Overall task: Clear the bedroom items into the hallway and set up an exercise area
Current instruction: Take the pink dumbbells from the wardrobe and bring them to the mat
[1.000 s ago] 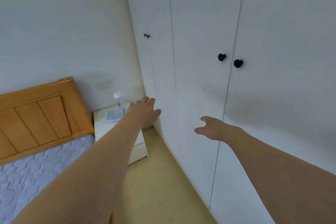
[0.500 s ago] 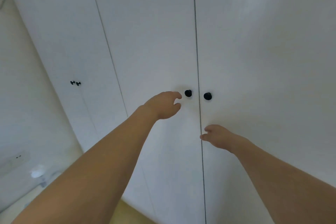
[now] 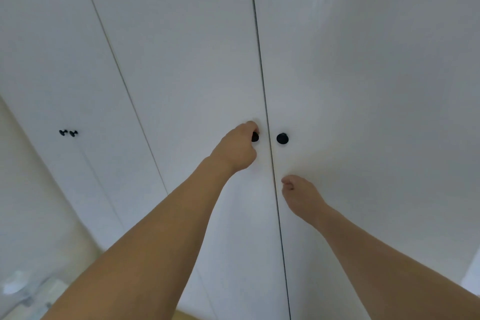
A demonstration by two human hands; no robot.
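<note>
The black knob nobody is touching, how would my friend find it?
Look at the big white wardrobe and find the dark seam between its two nearest doors. The free knob sits just right of that seam, round and black. Its twin, the gripped knob across the seam, is half hidden by the left hand.

Tall white wardrobe doors (image 3: pixel 181 60) with black knobs (image 3: pixel 282 138) fill the softly lit room.

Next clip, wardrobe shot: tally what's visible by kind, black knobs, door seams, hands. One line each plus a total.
Black knobs: 4 (one under the left hand at, one free at, a far pair at and)
Door seams clearly visible: 2 ()
Hands: 2 (left hand, right hand)
Total: 8
</note>
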